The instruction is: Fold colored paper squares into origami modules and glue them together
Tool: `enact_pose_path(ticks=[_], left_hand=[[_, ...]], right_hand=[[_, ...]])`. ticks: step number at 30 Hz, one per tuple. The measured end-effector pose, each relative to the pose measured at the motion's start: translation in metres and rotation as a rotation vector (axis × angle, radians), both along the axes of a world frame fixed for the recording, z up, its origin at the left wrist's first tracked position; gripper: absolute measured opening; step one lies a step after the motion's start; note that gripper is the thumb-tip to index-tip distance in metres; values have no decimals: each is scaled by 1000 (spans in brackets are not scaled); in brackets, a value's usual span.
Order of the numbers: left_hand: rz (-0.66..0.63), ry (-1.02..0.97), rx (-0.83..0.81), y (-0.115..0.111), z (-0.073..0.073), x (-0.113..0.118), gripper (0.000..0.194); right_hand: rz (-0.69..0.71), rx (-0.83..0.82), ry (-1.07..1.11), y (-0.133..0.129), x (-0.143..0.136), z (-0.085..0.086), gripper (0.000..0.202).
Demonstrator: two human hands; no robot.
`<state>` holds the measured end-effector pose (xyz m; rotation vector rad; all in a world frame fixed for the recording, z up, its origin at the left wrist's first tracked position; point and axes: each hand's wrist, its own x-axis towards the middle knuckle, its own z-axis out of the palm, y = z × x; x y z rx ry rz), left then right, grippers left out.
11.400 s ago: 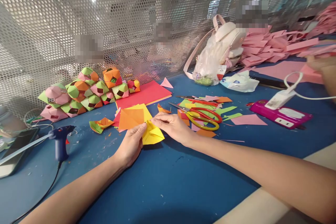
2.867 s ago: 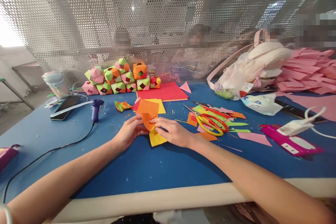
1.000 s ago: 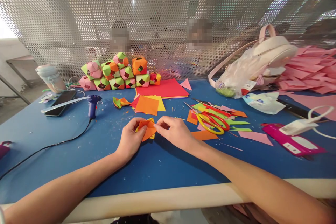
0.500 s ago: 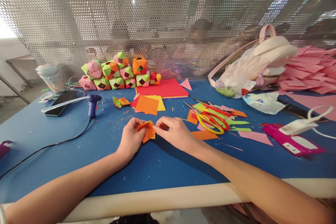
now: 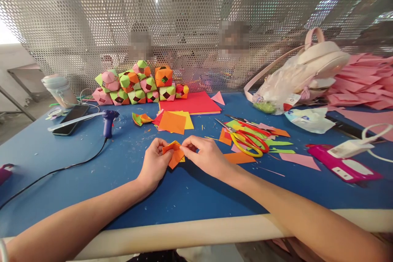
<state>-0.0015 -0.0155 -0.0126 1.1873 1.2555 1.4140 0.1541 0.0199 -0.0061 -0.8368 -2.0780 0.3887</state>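
Note:
Between my hands is a folded orange paper piece [image 5: 175, 158] with bits of yellow showing at its edges. My left hand [image 5: 155, 163] pinches its left side, thumb across the front. At its right edge, the fingertips of my right hand [image 5: 204, 156] are closed on the paper. Just beyond lie flat orange paper squares [image 5: 172, 122] over yellow and pink ones. A small folded green and orange piece [image 5: 141, 119] sits to their left. Yellow-handled scissors [image 5: 245, 143] rest on paper scraps to the right of my right hand.
Folded paper balls [image 5: 136, 86] are stacked along the perforated screen [image 5: 196, 16], beside a red paper stack [image 5: 198, 103]. A blue glue gun [image 5: 108, 123], a phone [image 5: 70, 120] and a bottle [image 5: 59, 90] stand left. A backpack [image 5: 322, 61] and pink papers [image 5: 362, 84] lie right.
The folded paper and the fingers around it have shifted very slightly to the right in view. Both hands keep their hold; the other things stay in place.

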Motion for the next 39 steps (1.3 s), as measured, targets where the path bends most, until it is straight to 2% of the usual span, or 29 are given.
enact_pose_path(ticks=[3, 10, 15, 20, 28, 34, 39], left_hand=[[9, -2, 4, 1, -2, -2, 15], [-19, -30, -3, -2, -4, 0, 18], [-69, -64, -47, -4, 0, 3, 16], [-63, 29, -86, -3, -1, 2, 14], [6, 75, -84, -5, 0, 2, 10], [3, 93, -82, -7, 6, 4, 6], [-11, 95, -86, -5, 2, 3, 7]], right_hand=[[-7, -8, 11, -1, -1, 0, 12], [-1, -154, 87, -4, -10, -4, 5], [6, -98, 48, -3, -10, -6, 8], [32, -8, 28, -2, -6, -5, 11], [34, -22, 18, -6, -13, -8, 8], [36, -4, -9, -3, -13, -12, 10], [42, -20, -4, -3, -13, -11, 7]])
